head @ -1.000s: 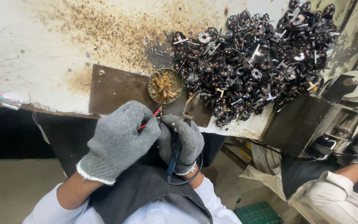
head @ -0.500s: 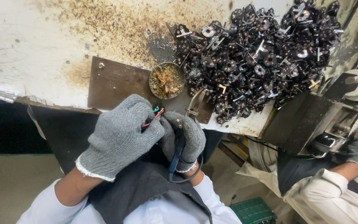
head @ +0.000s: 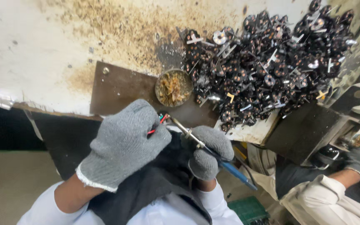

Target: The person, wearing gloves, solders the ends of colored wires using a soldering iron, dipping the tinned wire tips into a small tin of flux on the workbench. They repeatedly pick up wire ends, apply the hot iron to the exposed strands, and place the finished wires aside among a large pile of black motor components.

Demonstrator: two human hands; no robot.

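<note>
Both hands are in grey knit gloves, right at the worktop (head: 42, 54) edge. The left hand (head: 123, 146) has its grip clenched round a small part with red wires (head: 157, 125) poking out. The right hand (head: 207, 152) is grasping a soldering iron (head: 213, 154), blue handle, tip just beside those wires. A round tin (head: 173, 87) sits just above, next to a heap of dark parts (head: 267, 62).

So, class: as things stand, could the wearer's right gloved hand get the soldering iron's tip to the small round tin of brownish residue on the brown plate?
Probably yes. The right hand holds the blue-handled soldering iron, whose tip points toward the round tin, and only bare brown plate lies between them.
</note>
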